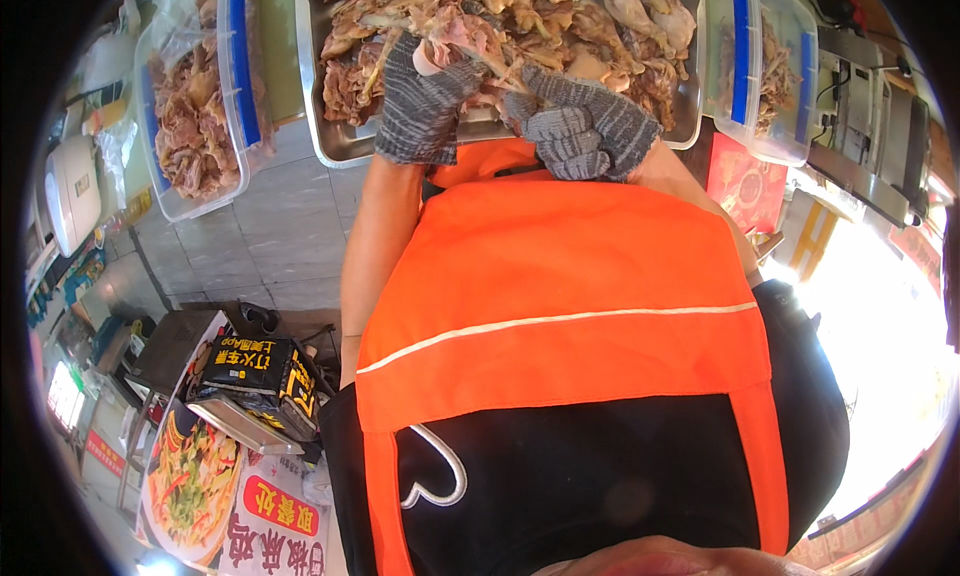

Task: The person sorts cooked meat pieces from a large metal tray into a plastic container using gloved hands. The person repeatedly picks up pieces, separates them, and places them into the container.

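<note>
Both hands wear grey striped knit gloves and work over the near edge of a large metal tray [319,137] heaped with cooked chicken pieces [600,28]. Between them is a piece of chicken [469,40] with meat and skin on it. My left hand [427,100] grips its meaty part from the left, thumb across it. My right hand [581,122] has its fingers curled in, with thumb and forefinger pinching the narrow end of the same piece. The fingertips of both hands are partly hidden by the meat.
Left of the tray stands a clear plastic box [244,163] of torn meat [195,118]. Another clear box [772,152], at right, holds bony scraps [776,73]. An orange apron [562,276] hangs close below my hands. Beyond the right box sits a metal appliance [855,118].
</note>
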